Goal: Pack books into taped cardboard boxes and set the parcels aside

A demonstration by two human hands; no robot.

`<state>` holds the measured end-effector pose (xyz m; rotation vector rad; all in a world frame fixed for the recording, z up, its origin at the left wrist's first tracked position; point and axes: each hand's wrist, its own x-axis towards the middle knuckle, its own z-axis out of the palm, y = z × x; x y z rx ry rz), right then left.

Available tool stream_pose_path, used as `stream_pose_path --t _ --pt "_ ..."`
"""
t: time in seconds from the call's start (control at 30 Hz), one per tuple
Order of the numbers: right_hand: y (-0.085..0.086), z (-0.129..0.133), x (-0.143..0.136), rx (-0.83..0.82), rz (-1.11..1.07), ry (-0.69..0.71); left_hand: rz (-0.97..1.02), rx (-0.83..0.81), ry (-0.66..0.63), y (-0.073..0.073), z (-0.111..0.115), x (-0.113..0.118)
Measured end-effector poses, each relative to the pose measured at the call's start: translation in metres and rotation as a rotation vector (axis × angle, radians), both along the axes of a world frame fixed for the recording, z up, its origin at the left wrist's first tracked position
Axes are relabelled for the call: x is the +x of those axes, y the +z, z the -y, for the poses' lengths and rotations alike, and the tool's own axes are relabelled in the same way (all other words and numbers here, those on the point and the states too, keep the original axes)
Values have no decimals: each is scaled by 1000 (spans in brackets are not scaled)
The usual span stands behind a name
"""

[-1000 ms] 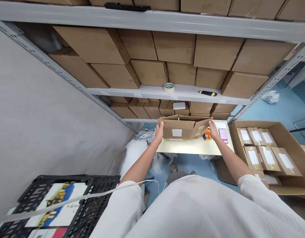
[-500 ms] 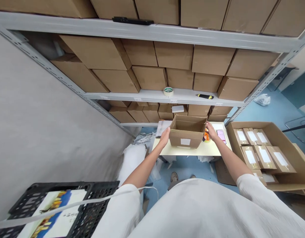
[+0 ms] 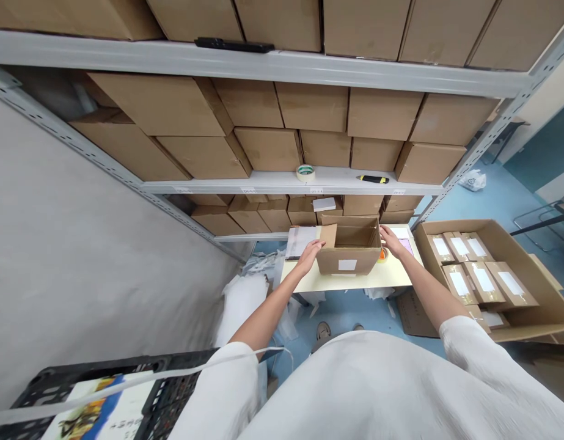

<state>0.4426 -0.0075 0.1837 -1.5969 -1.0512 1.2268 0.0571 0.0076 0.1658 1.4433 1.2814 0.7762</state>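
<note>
An open-topped cardboard box (image 3: pixel 330 261) with a small white label on its near side sits on the cream table (image 3: pixel 304 280). My left hand (image 3: pixel 310 255) grips its left flap, which leans inward over the opening. At the opposite end my right hand (image 3: pixel 391 241) has its fingers on the upper right edge of the box. Just beside that hand, a roll of tape (image 3: pixel 383 254) in orange and yellow lies partly hidden behind the box. A phone (image 3: pixel 406 245) shows in part beyond my right wrist.
To the right, a large carton (image 3: pixel 545 292) holds several sealed, labelled boxes. Shelving (image 3: pixel 245 186) packed with cartons rises ahead, carrying a tape roll (image 3: pixel 305 173) and a yellow-black utility knife (image 3: pixel 373 179). A black crate (image 3: pixel 165 400) stands at lower left; a white cable crosses my left arm.
The left flap of the box has folded inward under my left hand, which has moved slightly right. My right hand stays at the right edge. The camera view has shifted slightly.
</note>
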Motion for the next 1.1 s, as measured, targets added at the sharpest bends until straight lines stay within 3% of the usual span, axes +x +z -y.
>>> stream_pose_path --t 0.2,0.4,0.6,0.9,1.1 --pt "-7 -9 -1 35 108 -12 43 6 -52 -5 -4 -3" --pt "-8 -13 -5 84 152 -9 61 -9 9 -5 -8 0" --pt "0 -10 -4 142 10 27 9 37 71 -1 -21 9" --pt "19 -2 -5 31 -104 50 -128 81 154 -4 -39 16" --pt "11 12 -7 -79 -40 96 -175 38 134 -13 -47 20"
